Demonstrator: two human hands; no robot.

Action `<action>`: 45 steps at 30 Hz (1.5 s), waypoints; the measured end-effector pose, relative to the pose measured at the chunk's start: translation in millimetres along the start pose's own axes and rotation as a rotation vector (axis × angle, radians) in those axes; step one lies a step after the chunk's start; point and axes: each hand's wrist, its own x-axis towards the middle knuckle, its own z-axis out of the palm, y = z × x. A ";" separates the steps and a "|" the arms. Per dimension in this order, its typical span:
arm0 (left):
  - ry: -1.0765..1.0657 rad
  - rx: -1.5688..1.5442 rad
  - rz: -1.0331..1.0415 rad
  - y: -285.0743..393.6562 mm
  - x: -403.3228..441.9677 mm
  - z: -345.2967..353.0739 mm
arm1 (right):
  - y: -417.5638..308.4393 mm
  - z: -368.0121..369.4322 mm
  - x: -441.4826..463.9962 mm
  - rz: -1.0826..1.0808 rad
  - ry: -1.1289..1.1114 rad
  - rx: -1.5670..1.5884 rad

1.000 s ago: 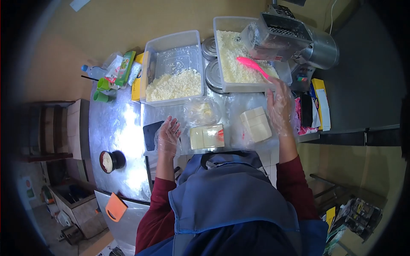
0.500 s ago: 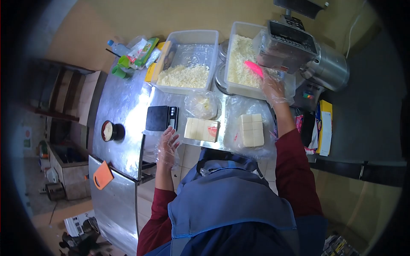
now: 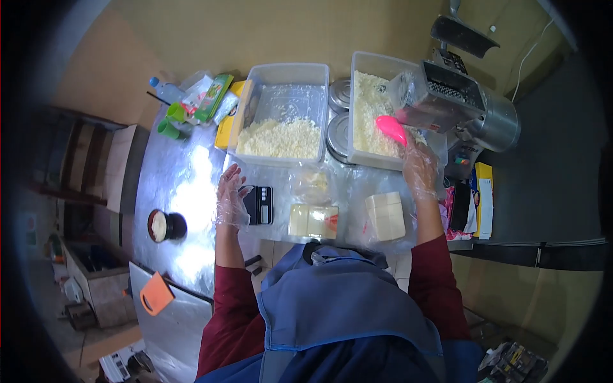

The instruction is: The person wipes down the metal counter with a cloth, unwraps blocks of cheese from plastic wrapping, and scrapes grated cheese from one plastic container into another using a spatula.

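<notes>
My right hand, in a clear plastic glove, grips a bright pink scoop by its handle end. The scoop is over the right plastic tub, which holds white grated cheese. My left hand, also gloved, is open with its fingers extended. It covers the left part of a black digital scale, and I cannot tell whether it touches it. In front of me lie a wrapped cheese block and a cut cheese block on plastic. A plastic bag with something pale sits behind them.
Another tub of grated cheese stands at the back. A metal grater machine overhangs the right tub. Round metal lids lie between the tubs. Green cups, a dark cup and an orange board are leftward.
My left hand has moved left and away from me, from the scale's front edge to over its left side. The pink scoop shows more, still in my right hand. The camera view has shifted.
</notes>
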 end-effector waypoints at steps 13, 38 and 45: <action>-0.119 0.106 0.070 6.0 127.1 -25.7 | -79.6 -9.4 9.8 0.207 -0.177 -0.008; 0.077 0.520 0.448 -66.0 211.5 -17.4 | -20.9 -28.1 13.3 0.324 -0.370 0.536; 0.285 0.959 0.533 -65.9 214.3 -18.4 | 53.0 -6.4 10.7 0.509 0.015 0.008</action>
